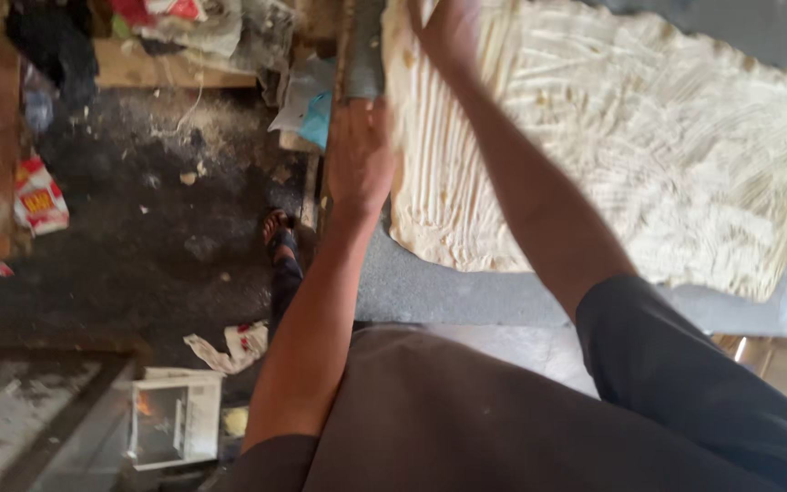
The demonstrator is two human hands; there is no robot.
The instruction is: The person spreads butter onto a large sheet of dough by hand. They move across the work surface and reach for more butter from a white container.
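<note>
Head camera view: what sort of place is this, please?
Probably a small, rough bakery or street food workshop. A large thin sheet of dough is spread over a grey worktable, both hands work at its edge, and the dark floor is dusted with flour and littered with wrappers.

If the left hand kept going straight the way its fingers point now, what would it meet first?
Probably the grey roller-like bar just beyond the left hand, along the edge of the thin dough sheet. Depth is unclear, and the fingertips may already touch it.
</note>
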